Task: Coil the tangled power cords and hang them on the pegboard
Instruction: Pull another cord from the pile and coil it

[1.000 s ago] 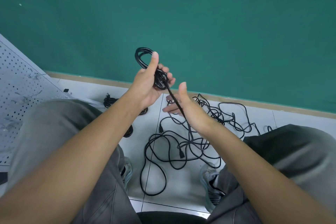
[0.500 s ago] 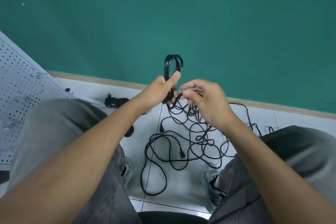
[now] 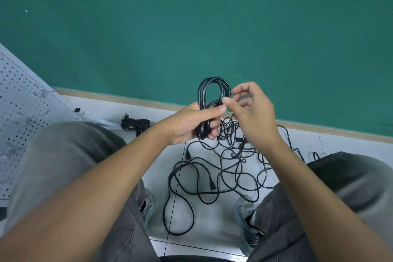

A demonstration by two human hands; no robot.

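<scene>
Green wall (image 3: 191, 27) across the whole upper view, pale tiled floor (image 3: 212, 229) below it. At the left edge, a white perforated pegboard (image 3: 23, 112) leaning or lying at a slant; no coil seen hanging on the visible part, hooks too small to make out. Grey trouser legs (image 3: 70, 166) either side, shoes beneath.

On the floor between the feet, a loose tangle of black power cords (image 3: 223, 172), loops crossing many times, at least two plug ends showing. Near the pegboard's corner, well apart from the tangle, a small bundled black cord (image 3: 136, 124) lying on the tile: coiled, judging by its compact shape, but not hung.

Raised above the tangle, a half-made coil (image 3: 212, 91), several turns of black cord standing up as a tall loop. Left hand (image 3: 191, 125) clamped around the coil's lower part, thumb pressed across the strands. Right hand (image 3: 251, 112) just beside it, thumb and forefinger pinched together at the loop's right side, seemingly on a strand being laid on; grip itself too small to confirm. Cord trailing from the left hand's underside down toward the heap.

Progress judged early: one cord apparently bundled, one partway wound, most of the tangle untouched, hanging not yet begun.
</scene>
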